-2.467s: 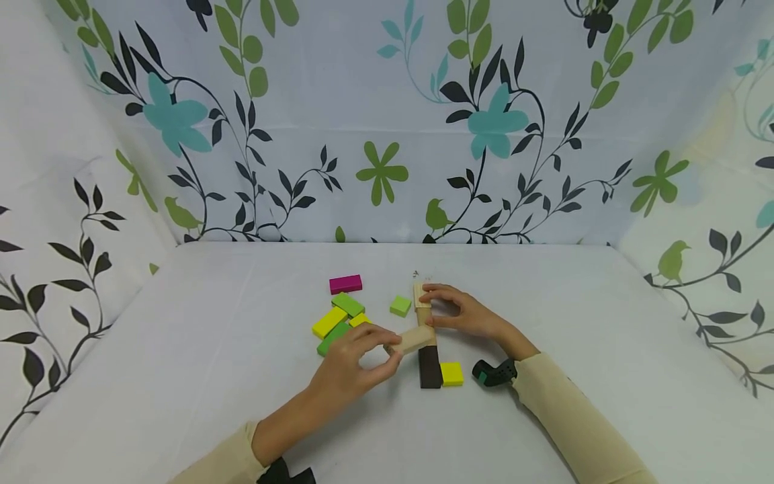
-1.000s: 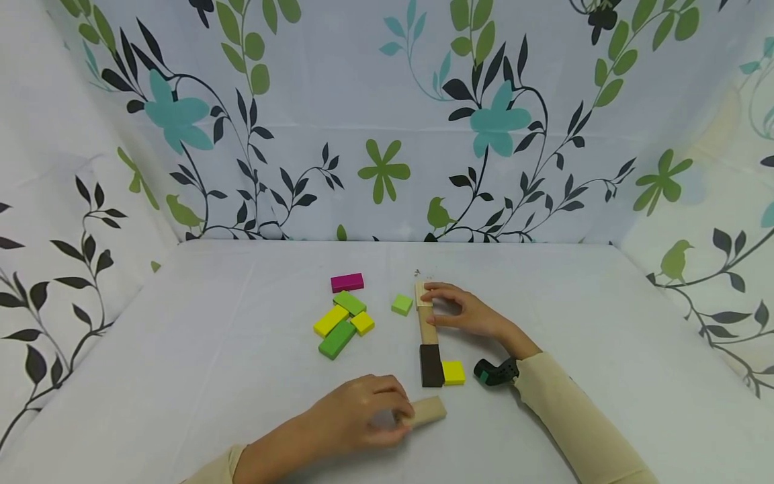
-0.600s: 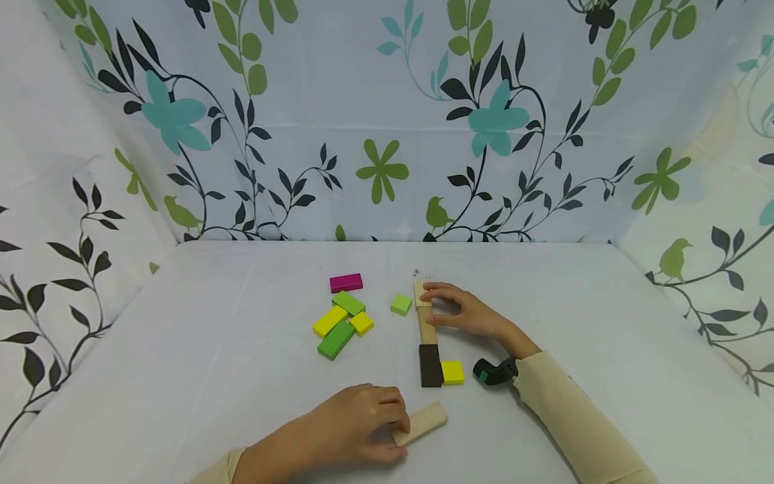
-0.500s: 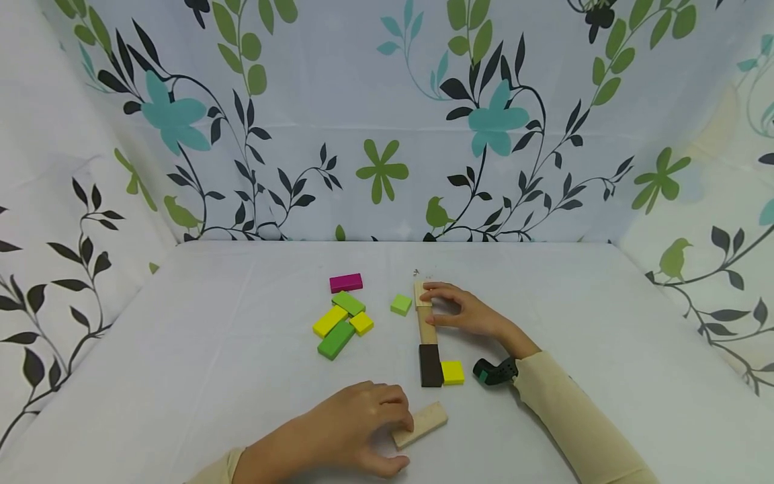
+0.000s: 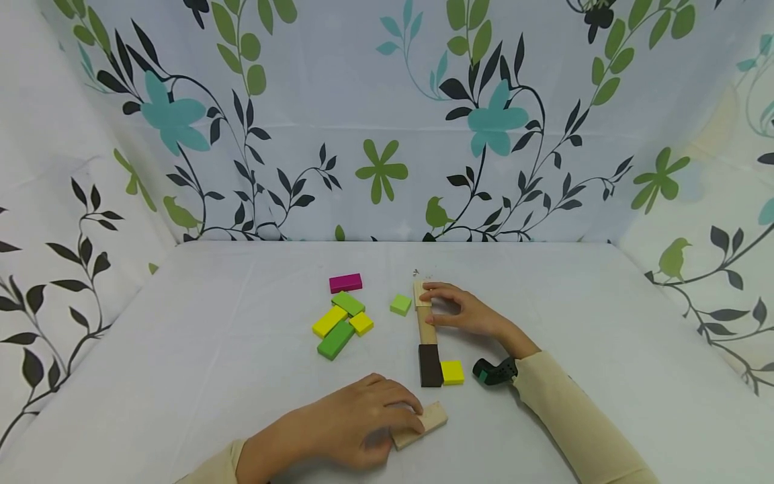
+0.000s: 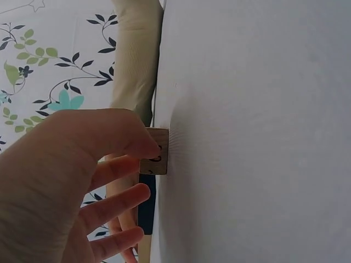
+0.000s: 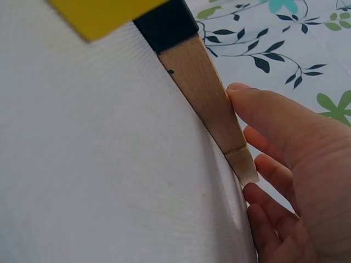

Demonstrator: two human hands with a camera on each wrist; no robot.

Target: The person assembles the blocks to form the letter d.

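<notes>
My left hand (image 5: 347, 423) pinches a pale wooden block (image 5: 434, 418) lying flat near the front of the table, fingertips over its top. In the left wrist view the thumb is against the block's marked end (image 6: 160, 166). Farther back, a row runs away from me: a dark brown block (image 5: 431, 366), a tan wooden block (image 5: 426, 333) and a paler one (image 5: 418, 296) at the far end. My right hand (image 5: 474, 317) rests beside the row, thumb at the tan block (image 6: 143, 249) and index finger on the paler block. The right wrist view shows those fingers loosely bent at the row's far end (image 7: 244, 167).
A yellow block (image 5: 452, 372) sits against the dark block's right side. Left of the row lie a small lime block (image 5: 400, 304), a cluster of green (image 5: 336, 340) and yellow (image 5: 330, 321) blocks, and a magenta block (image 5: 346, 283). Patterned cloth (image 5: 387, 121) hangs behind the white table.
My left hand has carried the pale block from above the row down to the table in front, loosened its thumb, then closed over the block again. The right hand has stayed put.
</notes>
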